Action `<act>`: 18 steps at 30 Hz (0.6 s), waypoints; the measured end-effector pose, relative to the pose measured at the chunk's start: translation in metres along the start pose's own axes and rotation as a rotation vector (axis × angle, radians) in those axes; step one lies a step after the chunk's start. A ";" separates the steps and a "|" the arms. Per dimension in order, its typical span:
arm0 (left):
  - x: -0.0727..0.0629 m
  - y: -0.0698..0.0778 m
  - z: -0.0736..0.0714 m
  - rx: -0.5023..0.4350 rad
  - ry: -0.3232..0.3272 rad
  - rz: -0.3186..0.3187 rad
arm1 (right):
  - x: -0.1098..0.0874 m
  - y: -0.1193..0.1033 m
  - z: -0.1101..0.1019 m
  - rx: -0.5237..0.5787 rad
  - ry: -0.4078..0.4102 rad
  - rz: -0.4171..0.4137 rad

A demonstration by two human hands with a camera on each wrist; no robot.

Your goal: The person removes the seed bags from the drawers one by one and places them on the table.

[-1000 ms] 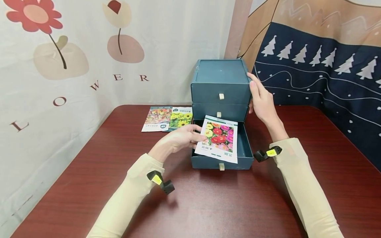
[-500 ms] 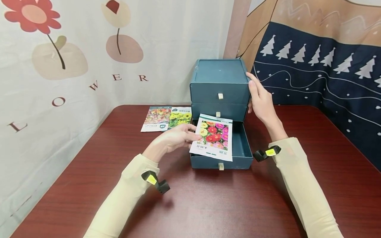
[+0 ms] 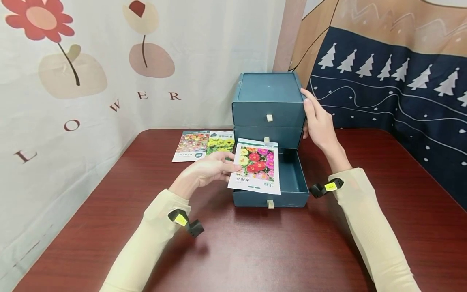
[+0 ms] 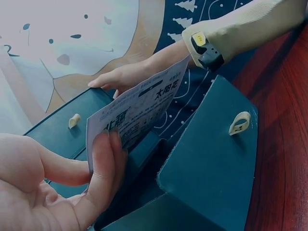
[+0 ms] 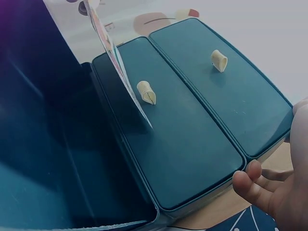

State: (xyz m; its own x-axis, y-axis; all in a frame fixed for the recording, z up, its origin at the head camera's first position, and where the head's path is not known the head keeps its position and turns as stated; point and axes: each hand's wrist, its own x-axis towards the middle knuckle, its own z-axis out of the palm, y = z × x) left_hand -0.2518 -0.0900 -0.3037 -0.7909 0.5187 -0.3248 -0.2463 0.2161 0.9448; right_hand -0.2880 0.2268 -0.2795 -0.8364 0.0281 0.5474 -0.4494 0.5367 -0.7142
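Note:
My left hand pinches a seed packet by its left edge, thumb on the printed front and fingers behind. Red, yellow and pink flowers cover its front; in the left wrist view the packet shows its printed back. The packet is held over the pulled-out bottom drawer of a blue-green drawer box. The two upper drawers are closed. On the box's right side rests my right hand, fingertips at the side and upper corner. In the right wrist view, its fingertips touch the side edge.
Two more seed packets lie on the table left of the box: one with mixed flowers, one with yellow flowers. The reddish-brown table stretches in front. A white flower-print curtain and a navy tree-print cloth hang behind.
My left hand has moved the seed packet leftward and slightly up in the view, uncovering more of the open drawer's right part. My right hand stays on the box's side.

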 end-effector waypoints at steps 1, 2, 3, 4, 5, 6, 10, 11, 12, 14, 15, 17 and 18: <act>-0.001 0.000 0.000 -0.004 -0.001 -0.002 | 0.000 0.000 0.000 -0.001 0.000 0.001; -0.001 0.000 0.000 -0.008 0.001 -0.003 | 0.000 0.000 0.000 -0.002 0.000 0.001; -0.002 0.001 -0.001 -0.012 0.002 -0.004 | 0.000 0.000 0.000 -0.003 -0.001 0.002; -0.002 0.001 -0.001 -0.011 -0.002 -0.003 | 0.000 0.000 0.000 -0.003 -0.001 0.003; -0.003 0.001 -0.001 -0.012 -0.004 -0.003 | 0.000 0.000 0.000 -0.002 -0.001 0.003; -0.003 0.002 -0.002 -0.014 -0.006 -0.002 | 0.000 0.000 0.000 -0.002 -0.001 0.003; -0.005 0.002 -0.005 -0.014 -0.020 0.009 | 0.000 0.001 -0.001 0.001 -0.003 0.002; -0.005 0.002 -0.006 -0.018 -0.022 0.009 | 0.000 0.002 -0.001 0.001 -0.003 0.001; -0.006 0.002 -0.007 -0.017 -0.025 0.010 | 0.000 0.002 -0.001 0.002 -0.003 0.000; -0.006 0.001 -0.009 -0.013 -0.031 0.012 | 0.000 0.003 0.000 0.003 -0.003 -0.003; -0.007 0.001 -0.010 -0.013 -0.033 0.010 | 0.000 0.003 0.000 0.002 -0.002 -0.004; -0.007 0.000 -0.011 -0.009 -0.042 0.014 | 0.000 0.003 0.000 0.003 0.000 -0.006; -0.008 0.000 -0.012 -0.008 -0.047 0.018 | 0.000 0.003 0.000 0.004 0.000 -0.006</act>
State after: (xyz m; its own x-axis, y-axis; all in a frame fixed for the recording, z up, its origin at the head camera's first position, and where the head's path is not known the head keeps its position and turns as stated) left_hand -0.2528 -0.1040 -0.3004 -0.7679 0.5610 -0.3093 -0.2368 0.2001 0.9507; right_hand -0.2895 0.2287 -0.2815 -0.8340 0.0249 0.5512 -0.4552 0.5336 -0.7128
